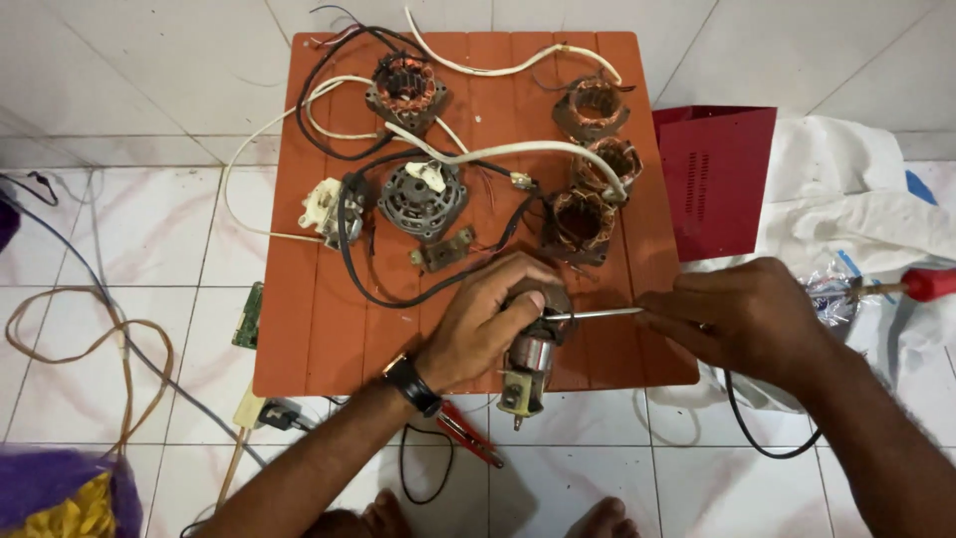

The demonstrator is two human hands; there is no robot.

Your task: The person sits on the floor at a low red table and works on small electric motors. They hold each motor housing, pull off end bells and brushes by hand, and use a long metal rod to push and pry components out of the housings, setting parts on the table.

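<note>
My left hand (485,321) grips a small motor (528,364) that stands at the near edge of an orange-red plastic table (319,319). My right hand (745,314) is closed on a screwdriver; its thin metal shaft (596,315) points left into the top of the motor. A black watch sits on my left wrist.
Several copper-wound motor stators (596,105), a grey motor housing (422,199), a white switch part (329,211) and tangled black and white wires lie on the table. A red metal cover (719,174), white bags and a red-handled tool (921,285) are at right. Red pliers (468,435) lie on the tiled floor.
</note>
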